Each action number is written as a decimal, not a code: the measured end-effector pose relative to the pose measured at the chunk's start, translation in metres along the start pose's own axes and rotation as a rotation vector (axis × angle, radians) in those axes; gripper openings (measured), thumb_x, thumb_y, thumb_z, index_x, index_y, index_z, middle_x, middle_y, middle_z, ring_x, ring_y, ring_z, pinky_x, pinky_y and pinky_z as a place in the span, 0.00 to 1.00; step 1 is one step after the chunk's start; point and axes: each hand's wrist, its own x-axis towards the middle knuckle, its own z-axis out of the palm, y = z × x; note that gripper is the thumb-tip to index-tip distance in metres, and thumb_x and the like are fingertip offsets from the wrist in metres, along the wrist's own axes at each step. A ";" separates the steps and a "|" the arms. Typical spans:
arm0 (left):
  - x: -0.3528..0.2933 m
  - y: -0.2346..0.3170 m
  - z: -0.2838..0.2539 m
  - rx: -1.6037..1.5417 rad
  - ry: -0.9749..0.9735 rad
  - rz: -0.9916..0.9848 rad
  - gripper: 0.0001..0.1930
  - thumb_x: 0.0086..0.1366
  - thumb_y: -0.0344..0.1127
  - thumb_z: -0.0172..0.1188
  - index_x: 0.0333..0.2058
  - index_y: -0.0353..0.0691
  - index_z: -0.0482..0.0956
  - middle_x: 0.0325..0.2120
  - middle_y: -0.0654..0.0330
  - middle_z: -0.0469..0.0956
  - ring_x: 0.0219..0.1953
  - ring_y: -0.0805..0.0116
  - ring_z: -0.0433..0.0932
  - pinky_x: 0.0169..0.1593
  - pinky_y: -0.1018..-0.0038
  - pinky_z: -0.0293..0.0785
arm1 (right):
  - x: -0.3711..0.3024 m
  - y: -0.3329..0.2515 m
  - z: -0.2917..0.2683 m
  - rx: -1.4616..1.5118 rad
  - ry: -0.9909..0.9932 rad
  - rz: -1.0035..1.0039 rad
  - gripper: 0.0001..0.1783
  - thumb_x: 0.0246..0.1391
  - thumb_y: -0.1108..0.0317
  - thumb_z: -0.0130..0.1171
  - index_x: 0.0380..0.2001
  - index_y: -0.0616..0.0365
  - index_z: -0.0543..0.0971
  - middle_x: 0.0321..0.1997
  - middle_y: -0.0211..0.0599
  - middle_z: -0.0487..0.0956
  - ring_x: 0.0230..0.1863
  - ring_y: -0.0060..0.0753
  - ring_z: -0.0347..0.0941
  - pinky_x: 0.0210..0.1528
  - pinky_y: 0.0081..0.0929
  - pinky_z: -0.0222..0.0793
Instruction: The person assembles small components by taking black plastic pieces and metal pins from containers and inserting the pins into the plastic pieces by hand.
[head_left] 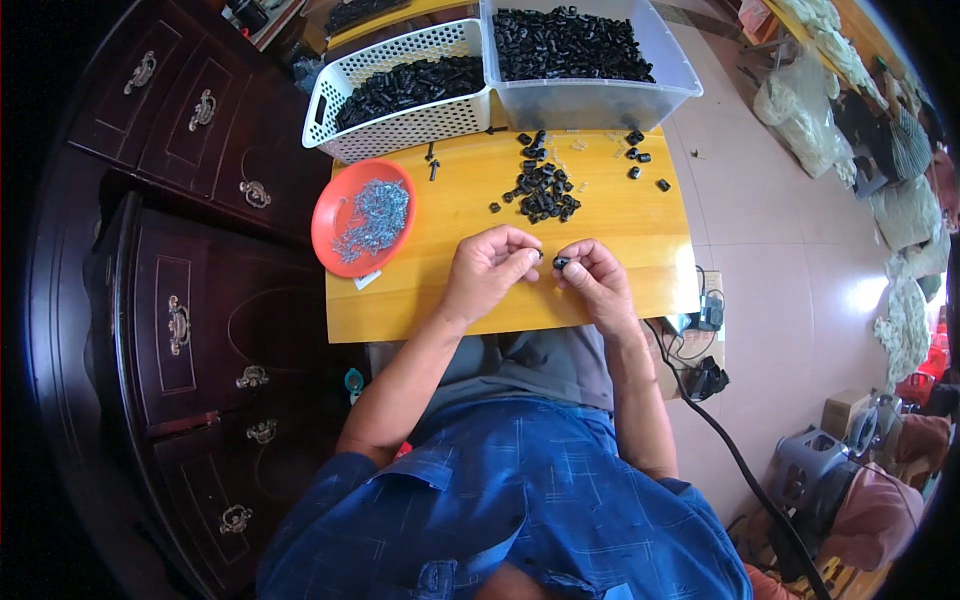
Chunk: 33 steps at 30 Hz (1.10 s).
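Over the front part of the yellow wooden table [440, 300], my two hands face each other a short way apart. My right hand [600, 285] pinches a small black plastic part [560, 263] between thumb and fingers. The fingertips of my left hand [492, 270] are pressed together, with something tiny and dark at their tips that I cannot make out. Just beyond my hands lies a loose pile of black plastic parts [545, 192]. To the left, an orange-red bowl [322, 225] holds many small silvery metal pieces [375, 218], perhaps screws or springs.
A white perforated basket [400, 135] and a clear plastic bin [590, 95], both full of black parts, stand at the table's far side. Several black pieces [635, 155] lie at the far right. Dark drawers [180, 330] line the left; a black cable [735, 450] runs at right.
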 end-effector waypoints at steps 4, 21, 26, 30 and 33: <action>-0.002 0.001 -0.002 -0.019 -0.096 -0.056 0.07 0.70 0.27 0.60 0.44 0.33 0.80 0.34 0.60 0.83 0.34 0.75 0.83 0.40 0.78 0.81 | -0.001 -0.001 0.002 -0.034 0.012 0.010 0.09 0.66 0.70 0.59 0.46 0.61 0.76 0.40 0.29 0.81 0.41 0.18 0.75 0.46 0.20 0.72; 0.002 -0.006 -0.002 0.049 -0.119 -0.080 0.04 0.67 0.23 0.59 0.40 0.31 0.81 0.32 0.61 0.83 0.32 0.78 0.81 0.38 0.81 0.80 | 0.000 0.005 -0.002 -0.078 -0.014 0.027 0.05 0.64 0.73 0.62 0.41 0.60 0.78 0.38 0.28 0.82 0.40 0.15 0.76 0.44 0.17 0.72; 0.001 -0.008 -0.002 0.190 -0.081 -0.029 0.03 0.65 0.22 0.60 0.36 0.31 0.82 0.28 0.63 0.83 0.28 0.79 0.80 0.35 0.81 0.79 | -0.005 0.006 0.007 -0.221 0.047 0.014 0.04 0.62 0.74 0.64 0.38 0.60 0.79 0.34 0.25 0.81 0.36 0.12 0.74 0.40 0.15 0.70; 0.000 -0.005 0.000 0.350 -0.086 -0.009 0.03 0.64 0.20 0.60 0.34 0.31 0.82 0.26 0.64 0.83 0.27 0.80 0.80 0.33 0.81 0.78 | -0.008 0.005 0.015 -0.388 0.110 -0.034 0.03 0.62 0.75 0.63 0.36 0.61 0.79 0.32 0.23 0.80 0.33 0.12 0.73 0.37 0.15 0.69; 0.000 -0.014 -0.009 0.252 -0.116 -0.084 0.03 0.67 0.23 0.61 0.37 0.31 0.82 0.30 0.65 0.82 0.31 0.81 0.79 0.36 0.82 0.78 | -0.006 0.002 0.017 -0.474 0.090 -0.015 0.02 0.62 0.75 0.62 0.36 0.61 0.79 0.32 0.24 0.80 0.33 0.12 0.73 0.37 0.15 0.69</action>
